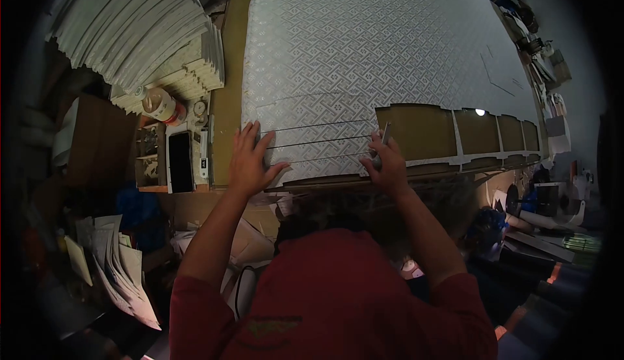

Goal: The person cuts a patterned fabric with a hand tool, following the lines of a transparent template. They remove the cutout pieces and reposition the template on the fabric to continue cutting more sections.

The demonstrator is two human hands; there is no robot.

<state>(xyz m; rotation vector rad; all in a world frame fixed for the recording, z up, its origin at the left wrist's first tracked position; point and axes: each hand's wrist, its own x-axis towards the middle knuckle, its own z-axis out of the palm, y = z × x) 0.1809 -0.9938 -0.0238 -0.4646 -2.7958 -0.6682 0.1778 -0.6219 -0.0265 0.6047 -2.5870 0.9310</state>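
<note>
A large white sheet with an embossed grey lattice pattern (364, 54) covers most of the table. Near its front edge, several dark lines run crosswise through a strip between my hands. At the strip's left end, my left hand (249, 160) lies with fingers spread, pressing on the sheet. My right hand (390, 165) is at the other end, fingers closed around a slim grey knife-like tool (387, 130) that points away from me. Its tip does not show clearly. To the right of that hand, cut-out openings expose the olive-brown tabletop (422, 129).
Stacked pale sheets (140, 28) rise at the left. Below them are a tub (162, 106), a black phone (181, 162) and a white-and-black utility knife (204, 154) on a side surface. Loose papers (120, 266) stand lower left. Assorted items line the table's right edge.
</note>
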